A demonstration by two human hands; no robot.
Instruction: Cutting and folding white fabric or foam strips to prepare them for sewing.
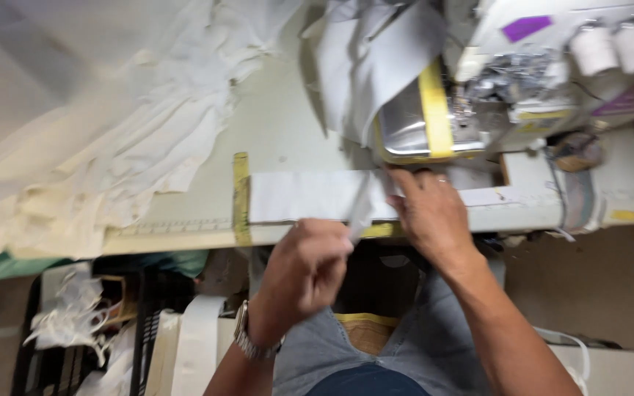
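A long white fabric strip lies flat along the front edge of the sewing table. My left hand is closed in a fist around a narrow white end of fabric that rises toward the strip. My right hand presses on the right end of the strip, fingers on the cloth just in front of the sewing machine. More white fabric drapes over the machine's shiny bed. A watch sits on my left wrist.
A heap of white and cream cloth covers the table's left side. Yellow tape marks the table edge. Thread cones stand at the top right. Racks with white scraps stand below on the left.
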